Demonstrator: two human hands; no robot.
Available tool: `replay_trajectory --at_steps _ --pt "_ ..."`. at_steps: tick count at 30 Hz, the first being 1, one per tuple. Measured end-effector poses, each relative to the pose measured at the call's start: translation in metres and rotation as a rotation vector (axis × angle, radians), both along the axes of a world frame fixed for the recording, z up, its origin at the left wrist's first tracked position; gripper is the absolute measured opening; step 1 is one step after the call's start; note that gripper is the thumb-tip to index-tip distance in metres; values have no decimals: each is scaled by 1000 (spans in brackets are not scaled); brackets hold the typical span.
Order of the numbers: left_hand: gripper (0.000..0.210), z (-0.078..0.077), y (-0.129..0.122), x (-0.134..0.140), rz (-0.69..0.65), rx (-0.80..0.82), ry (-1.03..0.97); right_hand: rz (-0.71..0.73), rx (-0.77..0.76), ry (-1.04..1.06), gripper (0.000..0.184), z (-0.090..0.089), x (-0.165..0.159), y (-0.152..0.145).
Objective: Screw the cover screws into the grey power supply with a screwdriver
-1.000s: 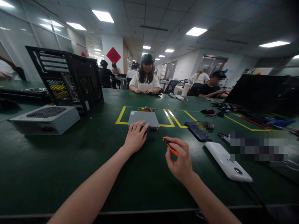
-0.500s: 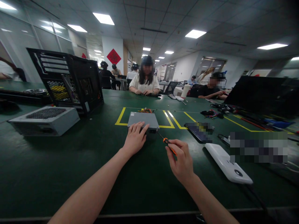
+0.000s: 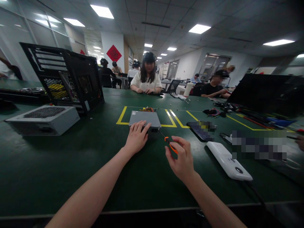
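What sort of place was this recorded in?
Probably an electronics workroom: a black computer case stands on the green table, and an orange-and-black screwdriver points at a grey metal box.

The box (image 3: 146,118) is looking like smooth, matt metal, the screwdriver handle (image 3: 173,148) is resembling plastic, and the desk (image 3: 78,164) is gleaming, smooth and glossy.
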State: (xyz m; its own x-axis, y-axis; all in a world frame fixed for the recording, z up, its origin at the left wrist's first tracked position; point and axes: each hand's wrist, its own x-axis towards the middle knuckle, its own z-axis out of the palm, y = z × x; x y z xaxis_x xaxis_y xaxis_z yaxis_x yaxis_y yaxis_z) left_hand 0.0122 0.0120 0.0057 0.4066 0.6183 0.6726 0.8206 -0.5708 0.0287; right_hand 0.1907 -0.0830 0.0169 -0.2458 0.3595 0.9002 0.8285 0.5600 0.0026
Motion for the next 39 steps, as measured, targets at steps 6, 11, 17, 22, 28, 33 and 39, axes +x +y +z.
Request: replay_trajectory --at_steps 6,11,17,22,28,33,39 --pt "46 0 0 0 4 -2 5 47 -7 18 45 0 0 0" --pt "47 -2 2 0 6 1 8 4 2 26 40 -2 -1 2" --pt "46 -2 1 0 0 13 3 -18 -10 53 41 -2 0 2" --pt "46 -1 1 1 6 6 8 0 -2 35 41 0 2 1" --pt "46 -1 1 1 4 1 9 -38 -16 35 35 -1 2 1" --pt "47 -1 0 0 -2 3 9 21 6 79 43 0 2 0" --pt "47 -1 1 1 1 7 10 -15 20 61 41 1 2 0"
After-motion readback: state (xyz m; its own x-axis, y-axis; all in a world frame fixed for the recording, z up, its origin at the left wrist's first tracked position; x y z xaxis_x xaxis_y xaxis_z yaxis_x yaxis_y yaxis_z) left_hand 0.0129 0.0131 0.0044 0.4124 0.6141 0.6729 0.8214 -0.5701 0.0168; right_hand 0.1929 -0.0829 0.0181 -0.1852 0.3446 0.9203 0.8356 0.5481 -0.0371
